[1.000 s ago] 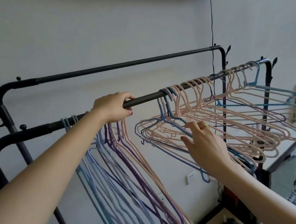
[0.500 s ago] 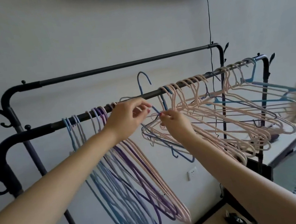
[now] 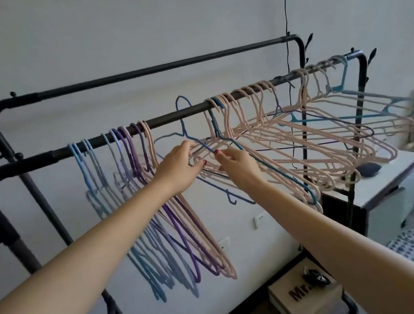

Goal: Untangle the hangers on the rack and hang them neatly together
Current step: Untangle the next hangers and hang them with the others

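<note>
Since the previous frame, both hands have dropped slightly below the front rail (image 3: 167, 118), with the blue hanger (image 3: 185, 122) lifted, its hook above the rail. Left: sorted hangers (image 3: 136, 195) hang straight. Centre: left hand (image 3: 179, 168) and right hand (image 3: 236, 163) pinch the blue hanger's wire. Right: tangled pink hangers (image 3: 306, 141) splay across the rail.

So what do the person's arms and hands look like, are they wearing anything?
Both arms are bare all the way up, with no sleeves, gloves, watch or bracelets showing. The left hand and the right hand both have dark red polish on the fingernails. No ring can be made out in this picture.
</note>
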